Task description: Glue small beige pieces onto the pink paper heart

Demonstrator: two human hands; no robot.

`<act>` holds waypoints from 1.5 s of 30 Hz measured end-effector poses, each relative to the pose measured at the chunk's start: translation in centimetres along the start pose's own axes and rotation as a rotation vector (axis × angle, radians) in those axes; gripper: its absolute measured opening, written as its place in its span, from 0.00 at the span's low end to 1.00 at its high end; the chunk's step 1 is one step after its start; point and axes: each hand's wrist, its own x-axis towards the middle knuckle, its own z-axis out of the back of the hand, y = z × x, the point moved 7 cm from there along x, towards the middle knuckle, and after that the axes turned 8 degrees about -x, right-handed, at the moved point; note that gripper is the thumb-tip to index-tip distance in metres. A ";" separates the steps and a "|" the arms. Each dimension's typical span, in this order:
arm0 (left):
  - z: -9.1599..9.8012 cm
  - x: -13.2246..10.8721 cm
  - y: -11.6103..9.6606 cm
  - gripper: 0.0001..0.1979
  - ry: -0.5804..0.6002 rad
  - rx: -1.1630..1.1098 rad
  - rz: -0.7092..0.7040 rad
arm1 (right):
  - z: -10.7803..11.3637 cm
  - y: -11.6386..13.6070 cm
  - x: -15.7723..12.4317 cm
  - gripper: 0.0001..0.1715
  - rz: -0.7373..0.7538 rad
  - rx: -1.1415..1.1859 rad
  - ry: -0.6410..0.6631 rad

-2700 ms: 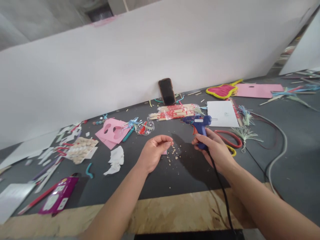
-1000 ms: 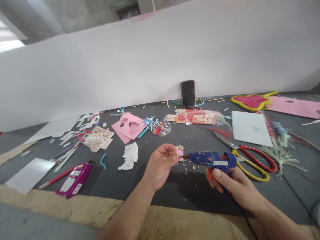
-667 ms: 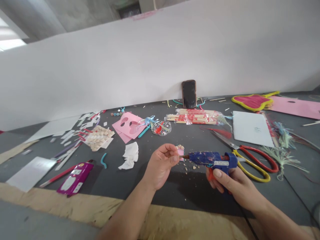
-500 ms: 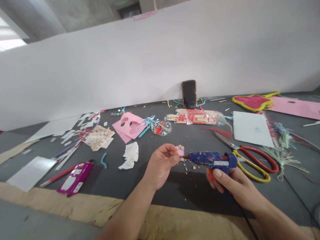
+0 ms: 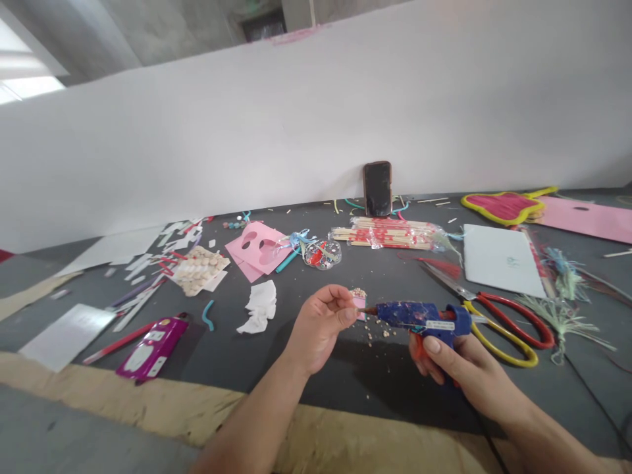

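Note:
My left hand (image 5: 318, 322) pinches a small pink piece (image 5: 357, 301) with pale beads stuck on its top, held above the dark table (image 5: 316, 368). My right hand (image 5: 459, 368) grips the handle of a blue glue gun (image 5: 419, 316), a finger on the orange trigger. The gun lies level and its nozzle tip touches the pink piece. Small pale crumbs (image 5: 378, 336) lie scattered on the table right under the nozzle.
Red and yellow scissors (image 5: 498, 316) lie just right of the gun. Behind are a pack of sticks (image 5: 390, 234), a phone (image 5: 378, 187) leaning on the white wall, pink cut paper (image 5: 257, 247), a white sheet (image 5: 501, 260), white tissue (image 5: 259, 306) and a purple packet (image 5: 151, 345).
Since 2.7 s ago my right hand swung the glue gun level and brought its nozzle to the pink piece my left hand lifted. Over the last second both hands hold almost still.

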 end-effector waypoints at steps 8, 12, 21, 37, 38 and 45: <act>0.1 0.0 0.1 0.10 0.010 0.011 -0.014 | -0.1 -0.1 0.0 0.27 0.002 -0.009 0.008; 0.0 -0.1 0.1 0.10 0.012 0.011 -0.014 | 0.0 0.0 0.0 0.27 0.008 -0.018 0.008; 0.0 0.0 0.0 0.11 -0.006 0.013 -0.011 | 0.0 0.3 0.1 0.28 0.011 -0.045 0.007; 0.0 0.1 -0.1 0.11 -0.012 0.048 -0.021 | 0.0 0.6 0.2 0.28 0.024 -0.051 0.001; 0.1 0.0 -0.1 0.11 -0.013 0.057 -0.024 | 0.0 0.6 0.2 0.28 0.025 -0.054 0.000; 0.2 0.0 -0.1 0.10 0.005 0.102 -0.038 | 0.1 0.6 0.1 0.29 0.016 -0.069 0.002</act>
